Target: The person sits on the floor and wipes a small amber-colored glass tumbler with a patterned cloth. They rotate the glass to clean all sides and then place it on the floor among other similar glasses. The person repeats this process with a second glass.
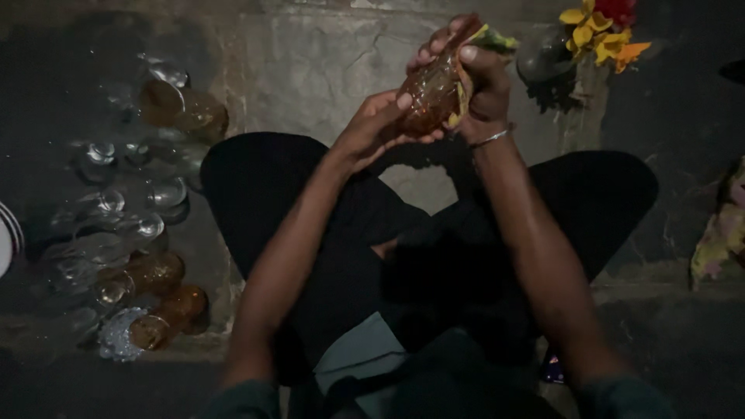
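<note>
Looking like a dim home floor used for washing up: sitting cross-legged on cracked stone paving (pixel 326 62), with clear and amber drinking glasses (pixel 147 271) lying along the left of the frame and yellow and red flowers (pixel 597 35) showing at upper right.

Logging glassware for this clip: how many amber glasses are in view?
5: one in the hands, two at the floor's upper left, two at lower left. Darkness may hide more.

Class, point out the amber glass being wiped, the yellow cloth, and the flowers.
amber glass (pixel 428 97), head view, its patterned side.
yellow cloth (pixel 489 36), head view, its upper fold.
flowers (pixel 601 35), head view, yellow petals.
</note>
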